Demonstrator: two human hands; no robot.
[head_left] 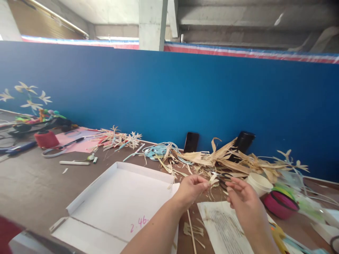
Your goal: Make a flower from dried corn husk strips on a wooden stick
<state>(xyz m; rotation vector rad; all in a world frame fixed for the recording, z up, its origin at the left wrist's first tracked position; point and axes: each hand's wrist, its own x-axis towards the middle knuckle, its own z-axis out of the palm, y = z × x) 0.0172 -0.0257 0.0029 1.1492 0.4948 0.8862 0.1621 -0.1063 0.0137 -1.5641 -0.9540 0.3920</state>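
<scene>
My left hand (192,190) is closed, thumb and forefinger pinching a pale strip of corn husk (213,179) with narrow, petal-like ends. To its right, my right hand (245,201) is raised over a printed sheet of paper (221,225), its fingers loosely bent and apart; I see nothing clearly held in it. Just beyond both hands lie dark-handled scissors (224,182), partly hidden by husk scraps. A heap of dried corn husks (225,157) spreads behind them. A thin stick (191,233) and small husk cuttings (194,230) are on the table below my left wrist.
An opened white cardboard box (119,197) spreads across the left-centre. Along the blue partition (169,95) stand a phone (191,142) and a black cylinder (245,141). A white cup (259,184) and magenta pouch (281,204) stand right; husk flowers (132,139) and red thread (46,139) lie left.
</scene>
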